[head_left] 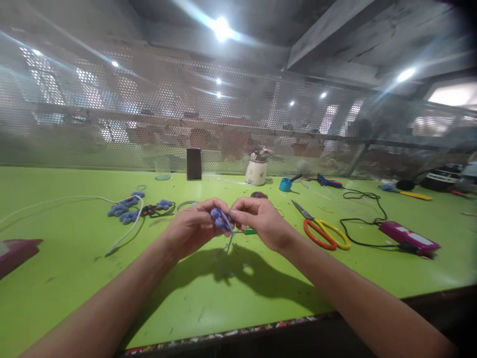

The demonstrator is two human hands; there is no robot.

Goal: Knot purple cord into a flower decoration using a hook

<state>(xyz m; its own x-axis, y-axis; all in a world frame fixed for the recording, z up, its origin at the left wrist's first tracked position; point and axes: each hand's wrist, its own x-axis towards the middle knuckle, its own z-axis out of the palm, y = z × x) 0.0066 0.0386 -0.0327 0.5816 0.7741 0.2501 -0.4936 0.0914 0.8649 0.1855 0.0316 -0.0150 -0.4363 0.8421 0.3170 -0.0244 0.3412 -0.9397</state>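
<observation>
Above the green table, my left hand (192, 223) is closed around a small purple-blue knotted cord piece (220, 220) with rounded lobes. A thin loose end of purple cord (228, 243) hangs below it. My right hand (263, 221) meets the left one, thumb and forefinger pinched at the side of the piece where the cord runs; its exact hold is partly hidden by the fingers. Just under the right fingers a green object (250, 231) shows in part. To the left lie several similar blue knotted pieces (124, 210), beside dark cords (158, 210).
Scissors (324, 233) with red and yellow handles lie right of my hands. Further right are a magenta power strip (410, 237) and black cable (363, 244). A white cable (74, 197) crosses the left. Behind stand a phone-like dark slab (194, 164), a cream jug (256, 171) and a blue pot (285, 185).
</observation>
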